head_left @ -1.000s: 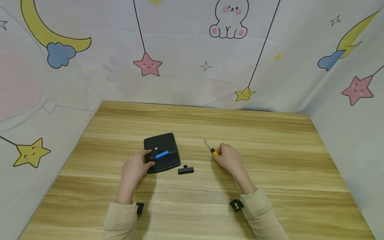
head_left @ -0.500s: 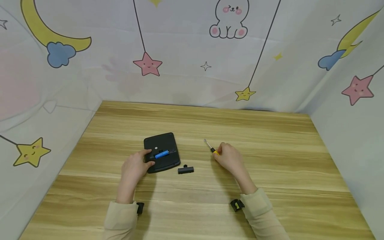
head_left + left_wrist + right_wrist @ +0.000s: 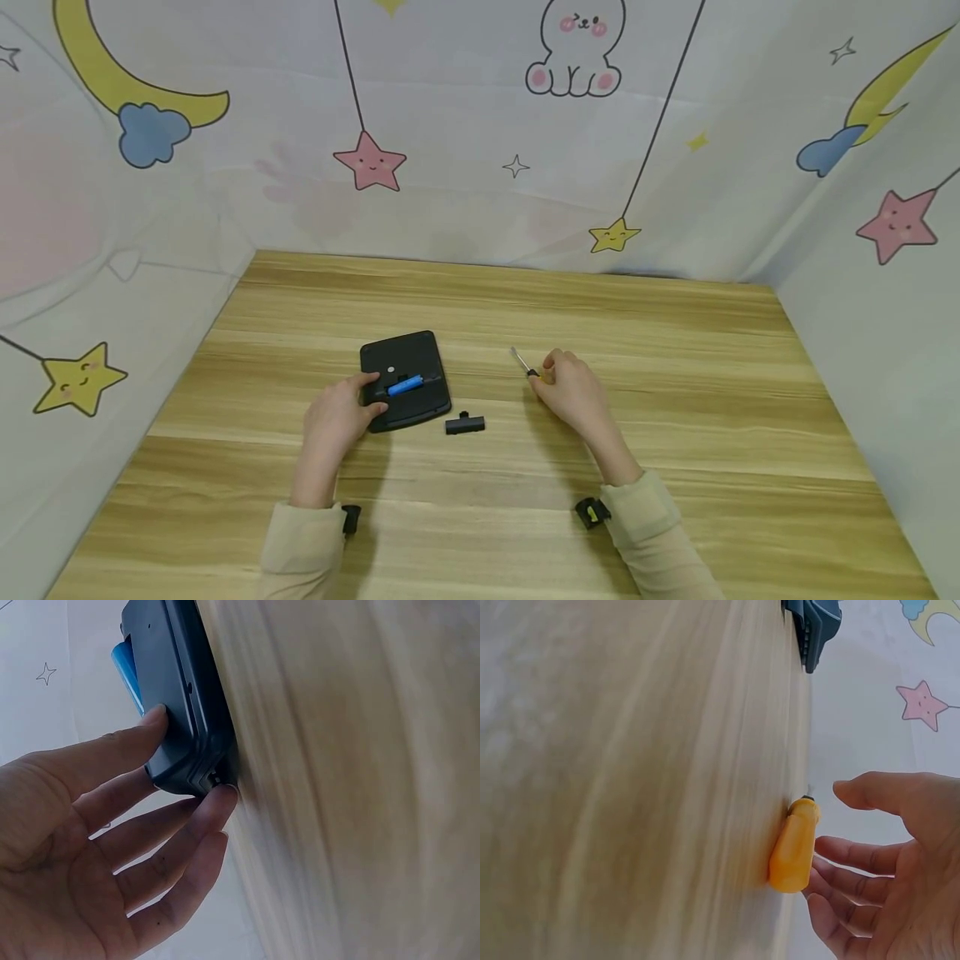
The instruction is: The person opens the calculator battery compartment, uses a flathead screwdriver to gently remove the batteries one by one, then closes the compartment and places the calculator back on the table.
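1. Your left hand [image 3: 335,417] grips the near-left edge of the flat black plastic device with rounded corners [image 3: 411,352]. The fingers pinch this edge: the thumb presses on the upper face, and the fingertips bear against the side, close to the wood-grain counter [image 3: 465,533].
2. The black device lies flat on the counter, left of centre, with an open compartment in its upward face. A blue cylindrical battery [image 3: 406,386] sits in this compartment. A small pale round spot [image 3: 391,369] marks the face beyond it.
3. A small black plastic cover with a tab [image 3: 465,425] lies on the counter just beside the right near corner of the device, between your two hands. The tab points away from you.
4. Your right hand [image 3: 576,396] is at the screwdriver with a yellow-and-black handle and a metal shaft [image 3: 793,851]. The thumb stands clear of the handle; the other fingers are spread and loosely bent next to it. You cannot tell whether a fingertip touches the handle.
5. The screwdriver lies on the counter, right of the cover, its shaft pointing away from you and to the left.
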Motion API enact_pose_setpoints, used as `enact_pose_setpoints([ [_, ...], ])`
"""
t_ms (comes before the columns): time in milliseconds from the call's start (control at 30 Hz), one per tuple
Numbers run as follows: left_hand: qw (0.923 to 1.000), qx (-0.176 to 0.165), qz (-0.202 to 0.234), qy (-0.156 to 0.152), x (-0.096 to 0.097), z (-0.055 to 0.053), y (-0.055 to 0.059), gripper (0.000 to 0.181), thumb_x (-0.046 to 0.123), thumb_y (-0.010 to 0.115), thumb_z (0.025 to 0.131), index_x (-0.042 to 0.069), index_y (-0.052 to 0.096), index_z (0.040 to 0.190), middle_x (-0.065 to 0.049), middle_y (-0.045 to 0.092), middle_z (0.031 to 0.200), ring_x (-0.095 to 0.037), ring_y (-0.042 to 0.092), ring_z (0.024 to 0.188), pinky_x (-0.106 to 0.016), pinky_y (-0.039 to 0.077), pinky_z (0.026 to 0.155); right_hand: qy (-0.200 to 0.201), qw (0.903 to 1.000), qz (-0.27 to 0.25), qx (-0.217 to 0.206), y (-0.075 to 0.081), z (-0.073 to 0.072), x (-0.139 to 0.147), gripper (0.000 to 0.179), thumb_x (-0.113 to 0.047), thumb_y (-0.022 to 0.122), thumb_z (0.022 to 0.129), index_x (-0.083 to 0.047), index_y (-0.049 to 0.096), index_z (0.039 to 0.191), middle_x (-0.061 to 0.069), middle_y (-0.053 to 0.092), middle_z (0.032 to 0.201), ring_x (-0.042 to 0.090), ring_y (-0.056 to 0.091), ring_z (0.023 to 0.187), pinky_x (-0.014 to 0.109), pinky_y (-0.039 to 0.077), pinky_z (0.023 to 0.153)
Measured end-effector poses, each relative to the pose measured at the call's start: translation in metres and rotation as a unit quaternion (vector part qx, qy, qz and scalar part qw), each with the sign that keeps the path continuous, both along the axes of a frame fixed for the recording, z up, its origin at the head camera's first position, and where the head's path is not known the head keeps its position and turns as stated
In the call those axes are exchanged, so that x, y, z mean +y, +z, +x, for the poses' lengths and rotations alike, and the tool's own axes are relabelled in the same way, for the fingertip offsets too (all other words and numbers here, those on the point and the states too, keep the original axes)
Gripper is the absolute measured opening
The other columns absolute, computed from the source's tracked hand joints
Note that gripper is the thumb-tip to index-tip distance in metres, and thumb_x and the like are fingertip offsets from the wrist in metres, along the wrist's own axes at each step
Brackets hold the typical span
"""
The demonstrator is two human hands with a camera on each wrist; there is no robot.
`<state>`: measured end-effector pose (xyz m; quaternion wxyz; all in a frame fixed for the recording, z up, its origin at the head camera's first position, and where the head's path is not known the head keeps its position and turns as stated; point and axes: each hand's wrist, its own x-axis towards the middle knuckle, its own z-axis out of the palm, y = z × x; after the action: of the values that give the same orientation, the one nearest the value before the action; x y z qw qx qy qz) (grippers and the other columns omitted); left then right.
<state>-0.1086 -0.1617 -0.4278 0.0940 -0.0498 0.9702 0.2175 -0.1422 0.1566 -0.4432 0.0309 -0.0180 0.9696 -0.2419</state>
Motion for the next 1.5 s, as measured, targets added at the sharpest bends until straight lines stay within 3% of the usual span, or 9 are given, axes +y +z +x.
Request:
enact_pose_setpoints([
  [133,1.0,0.005,0.0,-0.001,0.0,-0.001,-0.001,0.054,0.027,0.072,0.085,0.012,0.056,0.135,-0.026,0.054,0.135,-0.045,0.061,0.106,-0.044,0.051,0.066,-0.003,0.9999,-0.008,0.008,0.003,0.001,-0.002,0.038,-0.036,0.066,0.086,-0.006,0.063,0.109,0.007,0.062,0.089,0.02,0.056,0.075,0.033,0.045,0.063],
  [367,1.0,0.009,0.002,-0.001,0.0,-0.001,-0.002,0.054,0.027,0.072,0.085,0.012,0.056,0.135,-0.026,0.055,0.135,-0.045,0.061,0.106,-0.044,0.051,0.066,-0.008,0.9996,-0.025,0.006,0.01,0.001,-0.006,0.037,-0.035,0.063,0.088,-0.009,0.062,0.114,0.009,0.066,0.109,0.027,0.063,0.099,0.043,0.052,0.08],
  [733,1.0,0.004,0.0,0.0,0.001,-0.001,-0.001,0.054,0.027,0.072,0.085,0.013,0.057,0.135,-0.025,0.055,0.135,-0.046,0.06,0.109,-0.047,0.051,0.068,0.013,0.9987,-0.033,0.038,0.016,0.003,-0.014,0.035,-0.031,0.067,0.087,-0.005,0.064,0.112,0.011,0.066,0.108,0.027,0.062,0.096,0.043,0.051,0.081],
  [933,1.0,0.001,0.0,-0.002,0.001,-0.001,-0.002,0.054,0.027,0.072,0.086,0.013,0.056,0.135,-0.026,0.054,0.136,-0.046,0.059,0.112,-0.049,0.052,0.072,0.023,0.9981,-0.038,0.042,0.017,0.004,-0.019,0.034,-0.031,0.067,0.088,-0.007,0.063,0.112,0.011,0.066,0.111,0.027,0.061,0.102,0.044,0.051,0.086],
  [1267,1.0,0.001,-0.001,0.002,0.002,-0.001,-0.001,0.054,0.027,0.073,0.085,0.013,0.057,0.135,-0.026,0.055,0.134,-0.038,0.065,0.092,-0.037,0.047,0.056,0.046,0.9966,-0.047,0.05,0.019,0.007,-0.025,0.034,-0.029,0.067,0.089,-0.006,0.064,0.113,0.009,0.066,0.113,0.026,0.061,0.103,0.043,0.05,0.088],
  [1500,1.0,0.005,-0.002,0.0,0.001,-0.001,-0.001,0.054,0.026,0.073,0.085,0.012,0.057,0.134,-0.026,0.056,0.133,-0.042,0.064,0.099,-0.042,0.05,0.061,0.059,0.996,-0.047,0.049,0.019,0.009,-0.034,0.034,-0.029,0.069,0.088,-0.009,0.064,0.114,0.008,0.066,0.113,0.026,0.06,0.104,0.043,0.049,0.09],
])
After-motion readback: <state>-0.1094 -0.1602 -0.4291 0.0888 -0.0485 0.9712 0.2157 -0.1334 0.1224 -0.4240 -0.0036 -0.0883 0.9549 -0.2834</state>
